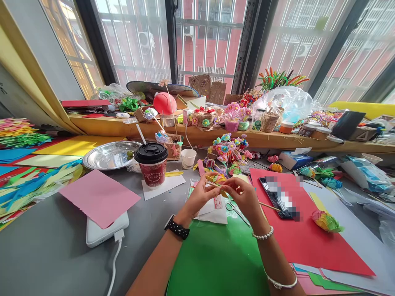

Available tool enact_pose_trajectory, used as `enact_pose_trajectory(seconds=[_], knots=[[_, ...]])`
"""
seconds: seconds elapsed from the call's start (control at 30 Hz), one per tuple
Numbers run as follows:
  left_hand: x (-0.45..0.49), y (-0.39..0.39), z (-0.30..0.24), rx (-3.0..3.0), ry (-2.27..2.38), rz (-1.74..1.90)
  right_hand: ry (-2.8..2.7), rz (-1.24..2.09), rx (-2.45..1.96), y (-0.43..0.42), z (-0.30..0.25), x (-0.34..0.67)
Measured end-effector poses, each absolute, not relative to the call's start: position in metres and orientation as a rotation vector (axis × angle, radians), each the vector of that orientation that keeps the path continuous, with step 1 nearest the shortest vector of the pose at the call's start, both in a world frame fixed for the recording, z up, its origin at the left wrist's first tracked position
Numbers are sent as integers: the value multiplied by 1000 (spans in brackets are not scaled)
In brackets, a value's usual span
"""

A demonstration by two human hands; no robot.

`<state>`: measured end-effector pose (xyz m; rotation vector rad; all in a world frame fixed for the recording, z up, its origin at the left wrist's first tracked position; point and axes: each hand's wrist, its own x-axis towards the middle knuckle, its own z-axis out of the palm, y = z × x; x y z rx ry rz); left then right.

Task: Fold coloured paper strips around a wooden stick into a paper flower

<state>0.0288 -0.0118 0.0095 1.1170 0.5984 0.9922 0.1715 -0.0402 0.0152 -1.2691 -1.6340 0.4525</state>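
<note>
Over the green sheet (222, 259), my left hand (199, 197) has its fingers closed round a yellow and pink paper flower (219, 178). My right hand (243, 197) pinches at the base of that flower, touching a bit of yellow paper there. A thin wooden stick (270, 206) shows beyond my right hand and seems to run back to the flower; the join is hidden by my fingers. Just below the hands lie green-handled scissors (236, 210) and a white tissue (212, 216). At the right, a finished-looking paper flower (327, 221) in yellow, pink and green rests on its side.
A lidded red cup (151, 168) with a straw stands left of my hands, near a metal plate (101, 158). Pink paper (100, 197) covers part of a white power bank (108, 232). A phone (276, 199) lies on red paper (324, 250). Crafts crowd the sill (212, 137).
</note>
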Motion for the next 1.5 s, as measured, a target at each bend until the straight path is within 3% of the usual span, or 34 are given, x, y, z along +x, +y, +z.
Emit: enact_pose_trajectory(seconds=[0.7, 1.5], knots=[[33, -11, 8, 1017, 623, 1073, -1706, 69, -1296, -38, 8, 166], [26, -7, 9, 1098, 715, 1000, -1685, 260, -1278, -34, 2, 170]])
